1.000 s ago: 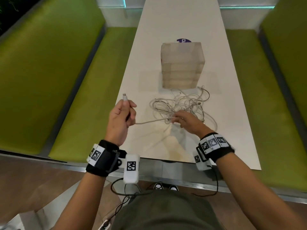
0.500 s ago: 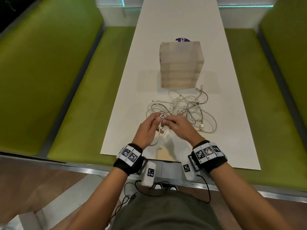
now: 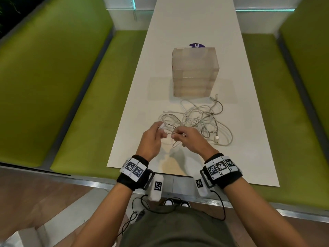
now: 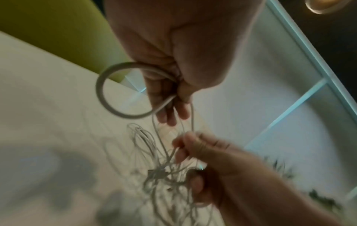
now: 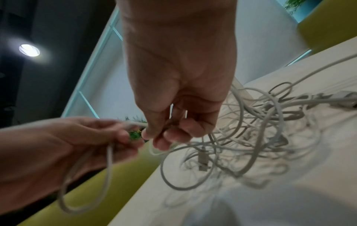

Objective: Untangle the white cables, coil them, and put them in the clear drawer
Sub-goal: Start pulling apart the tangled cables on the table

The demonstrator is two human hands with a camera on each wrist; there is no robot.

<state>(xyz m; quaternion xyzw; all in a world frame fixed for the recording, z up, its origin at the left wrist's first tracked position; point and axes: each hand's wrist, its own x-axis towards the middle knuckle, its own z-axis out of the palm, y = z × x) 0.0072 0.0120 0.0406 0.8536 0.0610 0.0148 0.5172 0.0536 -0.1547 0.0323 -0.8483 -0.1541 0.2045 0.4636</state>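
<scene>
While the white cables (image 3: 199, 122) lie tangled on the counter (image 3: 178, 41) before the clear drawer (image 3: 195, 72), both hands meet just above them. The left hand (image 3: 151, 139) pinches a small loop (image 4: 115, 91); the right hand (image 3: 192, 141) is clamped on the same cable.

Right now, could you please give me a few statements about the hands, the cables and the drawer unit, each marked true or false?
1. The left hand holds a loop of white cable. True.
2. The right hand rests flat on the table. False: it pinches a cable above the table.
3. The cable tangle lies inside the clear drawer unit. False: it lies on the table in front of the unit.
4. All drawers of the unit look closed. True.
5. The two hands are close together. True.
</scene>
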